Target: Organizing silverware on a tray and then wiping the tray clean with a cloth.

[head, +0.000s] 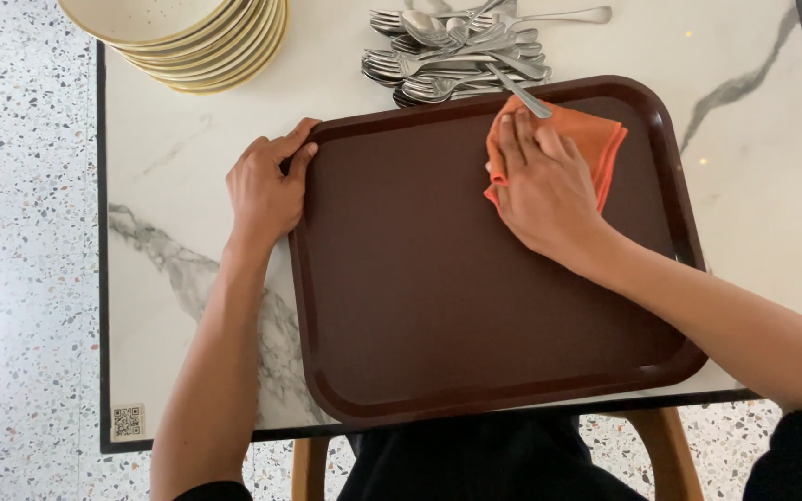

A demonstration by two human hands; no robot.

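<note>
Matt brown plastic tray is lying on glossy marble table; soft orange cloth, shiny metal forks, glazed bowls.

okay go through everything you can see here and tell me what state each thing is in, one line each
brown tray: flat on the table, nothing on it but the cloth.
orange cloth: folded, pressed flat on the tray's far right part.
right hand: palm down on the cloth.
left hand: gripping the tray's far left corner.
cutlery: loose pile beyond the tray, one handle overlapping its rim.
cream bowls: stacked, upright.
marble table: bears everything.
</note>
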